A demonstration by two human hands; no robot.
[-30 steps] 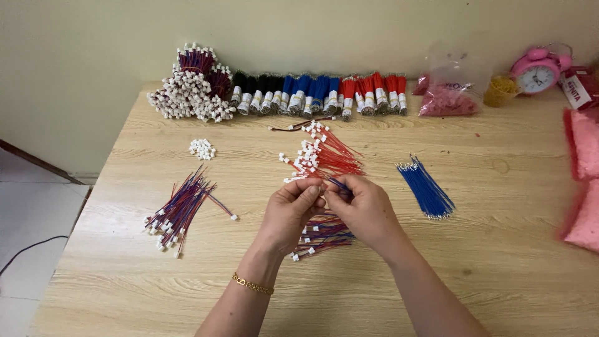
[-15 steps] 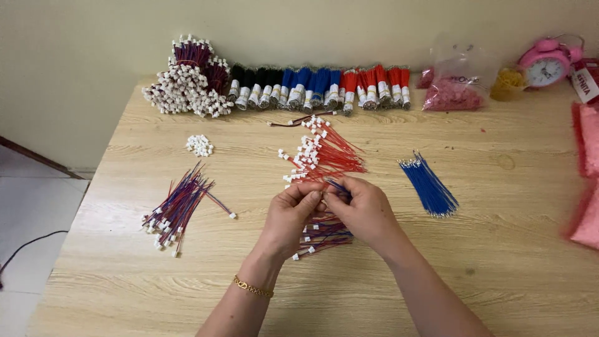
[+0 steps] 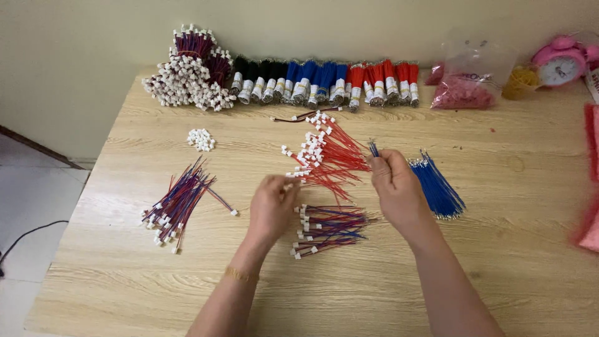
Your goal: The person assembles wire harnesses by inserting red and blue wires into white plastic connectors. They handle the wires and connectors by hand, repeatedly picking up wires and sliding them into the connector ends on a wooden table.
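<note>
- Near the left edge of the counter (image 3: 125,293) lies a loose bundle of mixed red-and-blue wires (image 3: 178,203) with white plugs, well apart from my hands.
- Just behind it sits a small heap of white connectors (image 3: 201,140).
- Along the far edge, a big pile of white-plugged wire bundles (image 3: 190,72) stands beside a row of black, blue and red wire bunches (image 3: 324,81).
- My left hand (image 3: 272,208) rests in the middle of the counter, fingers curled loosely; its fingertips touch a white plug at the near end of the red wires (image 3: 327,156). I cannot tell whether they grip it.
- Between my hands, nearer me, lies a small bunch of finished red-and-blue wires (image 3: 327,228).
- My right hand (image 3: 393,184) is lifted, its fingers pinched shut on a single blue wire (image 3: 373,148) that sticks up from them.
- Just right of that hand lies the fan of blue wires (image 3: 440,187).
- At the far right corner stand a clear bag of pink bits (image 3: 465,84) and a pink alarm clock (image 3: 561,62).
</note>
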